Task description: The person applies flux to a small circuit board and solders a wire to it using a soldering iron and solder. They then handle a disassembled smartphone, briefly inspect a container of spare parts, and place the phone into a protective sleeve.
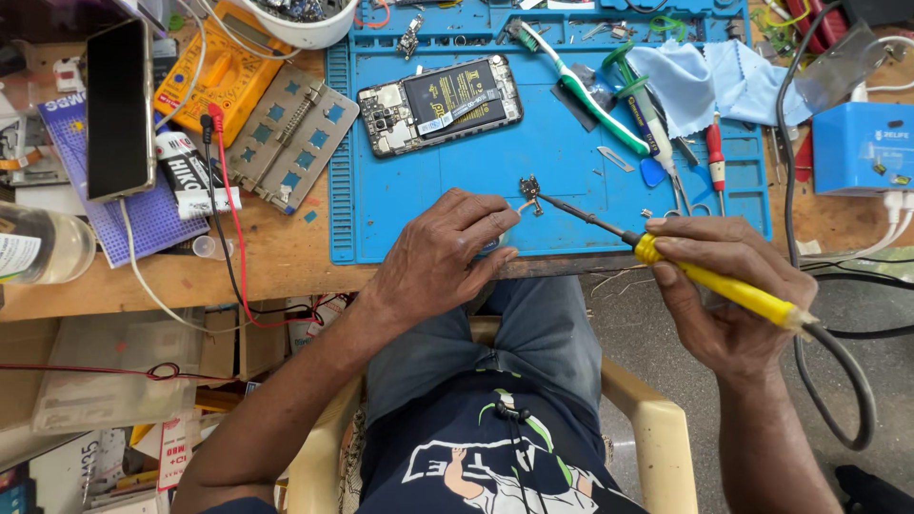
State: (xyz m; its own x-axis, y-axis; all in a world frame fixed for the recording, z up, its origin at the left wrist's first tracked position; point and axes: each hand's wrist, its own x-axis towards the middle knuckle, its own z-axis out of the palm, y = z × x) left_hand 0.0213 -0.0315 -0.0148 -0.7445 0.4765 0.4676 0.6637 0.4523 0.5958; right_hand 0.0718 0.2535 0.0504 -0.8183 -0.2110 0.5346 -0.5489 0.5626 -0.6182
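Note:
My right hand point(728, 295) grips a yellow-handled soldering iron point(724, 286). Its dark tip reaches left onto the blue work mat point(552, 181) and touches a small metal part point(529, 188). My left hand point(447, 252) rests at the mat's near edge, its fingertips pinching a thin strip joined to that small part. An opened phone point(440, 103) with its back off and battery showing lies on the mat farther away.
A toothbrush point(581, 90), a syringe-like tube point(643, 105), a red screwdriver point(716, 157), tweezers and blue cloths point(714, 81) lie on the mat's right. At left are a grey metal stencil plate point(290, 138), a yellow multimeter point(224, 71) and an upright phone point(119, 109). A blue box point(862, 148) sits far right.

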